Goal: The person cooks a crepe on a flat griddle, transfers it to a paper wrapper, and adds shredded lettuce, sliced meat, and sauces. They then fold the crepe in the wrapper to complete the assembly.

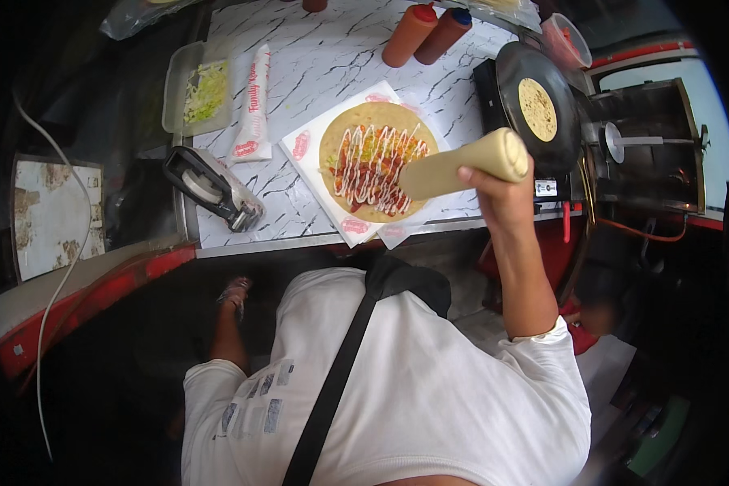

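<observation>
Grasping with the right hand [506, 185] a pale squeeze bottle [454, 168], tilted above the right part of a round flatbread [373, 112]. Can see this flatbread lying on white paper [312, 176], upon the surface [287, 202], with filling [352, 178] and zigzag lines of white sauce [370, 154] on top. Having the left hand [236, 294] low, near the white shirt [429, 381] and apart from the surface; impossible to say whether clenched or released.

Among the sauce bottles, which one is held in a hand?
The cream bottle, in the right hand over the flatbread. The red-capped bottle and blue-capped bottle are on the table, untouched.
</observation>
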Demonstrator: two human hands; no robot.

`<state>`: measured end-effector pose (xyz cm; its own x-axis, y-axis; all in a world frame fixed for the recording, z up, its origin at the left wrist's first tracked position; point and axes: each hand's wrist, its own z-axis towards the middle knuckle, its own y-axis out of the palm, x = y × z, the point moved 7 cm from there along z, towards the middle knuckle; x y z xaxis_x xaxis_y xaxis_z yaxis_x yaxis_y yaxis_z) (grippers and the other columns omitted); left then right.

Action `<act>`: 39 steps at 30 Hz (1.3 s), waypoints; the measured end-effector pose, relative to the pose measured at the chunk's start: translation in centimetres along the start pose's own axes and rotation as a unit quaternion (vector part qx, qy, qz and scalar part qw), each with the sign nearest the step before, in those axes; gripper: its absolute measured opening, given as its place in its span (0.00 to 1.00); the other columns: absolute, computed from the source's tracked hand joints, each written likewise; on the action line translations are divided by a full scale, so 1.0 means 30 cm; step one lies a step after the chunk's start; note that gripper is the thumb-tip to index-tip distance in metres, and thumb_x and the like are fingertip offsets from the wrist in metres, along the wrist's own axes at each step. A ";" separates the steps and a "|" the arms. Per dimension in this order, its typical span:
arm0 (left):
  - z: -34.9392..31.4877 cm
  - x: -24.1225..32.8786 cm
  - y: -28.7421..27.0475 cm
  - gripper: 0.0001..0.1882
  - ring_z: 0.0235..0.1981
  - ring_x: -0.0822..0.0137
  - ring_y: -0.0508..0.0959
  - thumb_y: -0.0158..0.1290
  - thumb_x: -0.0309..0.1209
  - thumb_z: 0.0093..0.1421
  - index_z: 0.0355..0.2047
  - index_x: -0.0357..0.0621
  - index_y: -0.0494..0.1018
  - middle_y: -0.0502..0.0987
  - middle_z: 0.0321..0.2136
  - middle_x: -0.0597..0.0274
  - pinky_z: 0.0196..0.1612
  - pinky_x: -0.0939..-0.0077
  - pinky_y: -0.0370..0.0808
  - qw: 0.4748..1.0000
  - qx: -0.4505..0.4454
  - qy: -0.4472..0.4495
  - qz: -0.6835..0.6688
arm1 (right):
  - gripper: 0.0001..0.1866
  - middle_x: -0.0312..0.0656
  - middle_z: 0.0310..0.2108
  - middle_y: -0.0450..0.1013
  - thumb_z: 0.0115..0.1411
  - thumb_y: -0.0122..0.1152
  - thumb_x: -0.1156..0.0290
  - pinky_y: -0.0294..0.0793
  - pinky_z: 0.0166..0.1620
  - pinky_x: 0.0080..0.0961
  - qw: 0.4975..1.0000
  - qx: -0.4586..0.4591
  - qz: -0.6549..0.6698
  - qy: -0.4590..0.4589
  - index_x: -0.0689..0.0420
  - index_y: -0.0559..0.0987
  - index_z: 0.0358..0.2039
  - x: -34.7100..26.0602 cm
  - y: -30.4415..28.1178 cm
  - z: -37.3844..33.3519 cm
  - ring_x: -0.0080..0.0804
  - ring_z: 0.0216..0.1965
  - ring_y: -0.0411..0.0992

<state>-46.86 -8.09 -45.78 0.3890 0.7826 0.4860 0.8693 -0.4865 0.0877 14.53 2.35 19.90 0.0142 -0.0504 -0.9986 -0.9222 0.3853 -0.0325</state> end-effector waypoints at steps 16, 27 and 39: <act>-0.074 0.159 0.038 0.24 0.43 0.49 0.81 0.53 0.40 0.60 0.57 0.54 0.70 0.77 0.53 0.56 0.41 0.55 0.77 0.914 0.043 0.091 0.393 | 0.36 0.40 0.43 0.75 0.40 0.73 0.90 0.77 0.49 0.31 0.996 0.061 -0.059 -0.028 0.61 0.71 0.51 -0.043 -0.117 -0.060 0.30 0.44 0.75; -0.200 0.245 0.052 0.21 0.26 0.67 0.78 0.46 0.49 0.69 0.53 0.54 0.76 0.80 0.35 0.63 0.32 0.65 0.74 0.960 0.125 -0.038 0.246 | 0.20 0.44 0.41 0.72 0.67 0.58 0.59 0.78 0.51 0.46 0.884 0.036 0.442 0.151 0.53 0.67 0.53 0.444 0.238 0.358 0.41 0.44 0.76; -0.369 0.256 0.044 0.17 0.22 0.66 0.76 0.48 0.49 0.67 0.38 0.52 0.79 0.78 0.26 0.62 0.26 0.63 0.72 0.954 0.188 -0.103 0.210 | 0.24 0.47 0.59 0.67 0.72 0.48 0.51 0.77 0.57 0.47 0.753 0.075 0.623 0.197 0.53 0.66 0.61 0.554 0.652 0.748 0.44 0.58 0.70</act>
<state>-46.12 -7.03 -32.31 0.7453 0.6279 0.2244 0.6561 -0.6306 -0.4146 5.40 29.72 1.74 -0.9693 0.1792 -0.1680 -0.0689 0.4581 0.8862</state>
